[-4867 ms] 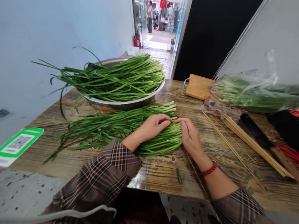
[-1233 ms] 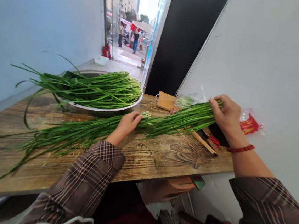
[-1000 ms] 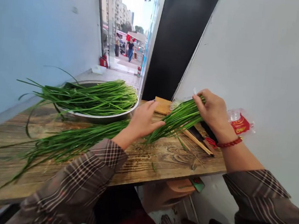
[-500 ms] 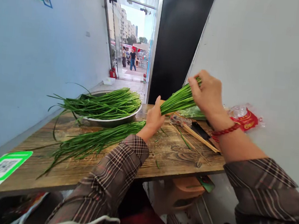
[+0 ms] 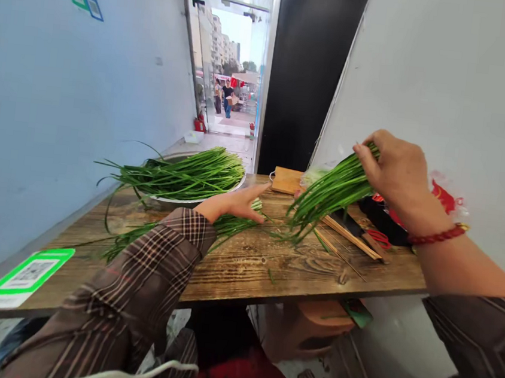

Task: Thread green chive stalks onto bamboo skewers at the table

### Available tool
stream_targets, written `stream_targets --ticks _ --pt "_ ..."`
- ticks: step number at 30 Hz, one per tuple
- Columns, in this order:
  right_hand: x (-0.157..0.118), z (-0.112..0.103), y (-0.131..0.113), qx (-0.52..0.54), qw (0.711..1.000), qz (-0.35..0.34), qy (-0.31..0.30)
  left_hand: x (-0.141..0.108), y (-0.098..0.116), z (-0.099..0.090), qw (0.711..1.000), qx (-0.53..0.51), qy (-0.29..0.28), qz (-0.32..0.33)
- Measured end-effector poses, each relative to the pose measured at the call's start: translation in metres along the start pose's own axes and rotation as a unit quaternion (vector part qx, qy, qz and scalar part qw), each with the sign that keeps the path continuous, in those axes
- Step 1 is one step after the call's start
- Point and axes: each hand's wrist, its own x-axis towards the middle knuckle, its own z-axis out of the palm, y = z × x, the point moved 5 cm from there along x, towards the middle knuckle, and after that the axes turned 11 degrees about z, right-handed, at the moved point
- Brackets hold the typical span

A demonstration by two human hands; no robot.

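My right hand (image 5: 397,165) is raised over the right part of the table, closed around a bunch of garlic chives (image 5: 336,186) whose leafy ends hang down to the left. Fingers apart and holding nothing, my left hand (image 5: 239,203) is just above the cut ends of a loose pile of chives (image 5: 235,226) on the wood. My left forearm hides part of that pile. Behind it, a metal bowl (image 5: 174,200) is heaped with more chives (image 5: 191,173), their long leaves hanging over its left rim.
Right of the middle lie wooden skewers (image 5: 351,238) and a knife (image 5: 348,223). A small cutting board (image 5: 287,180) and red plastic packaging (image 5: 443,197) are farther back. A green QR-code card (image 5: 29,277) lies at the table's (image 5: 225,276) left corner.
My left hand has let go of the bunch, moved left and spread its fingers. My right hand has moved right with the chives, whose leaves now hang loose.
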Motion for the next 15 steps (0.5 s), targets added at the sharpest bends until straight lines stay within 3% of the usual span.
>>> stream_targets --ticks 3,5,8,11,15 --pt "-0.006 0.007 -0.028 0.006 0.999 -0.043 -0.003 0.021 0.048 -0.031 0.977 -0.028 0.202 0.066" --pt "-0.008 0.009 -0.046 0.016 0.998 -0.061 -0.001 0.035 0.080 -0.030 0.957 -0.012 0.267 0.111" --pt "-0.005 0.004 -0.067 0.048 0.997 -0.067 0.011 0.046 0.107 -0.016 0.931 0.020 0.352 0.093" --pt "0.000 -0.007 -0.072 0.093 0.994 -0.055 0.022 0.046 0.107 -0.007 0.923 0.019 0.381 0.054" --pt "0.003 -0.010 -0.055 0.158 0.987 0.014 0.029 0.040 0.092 -0.011 0.938 -0.039 0.339 0.066"
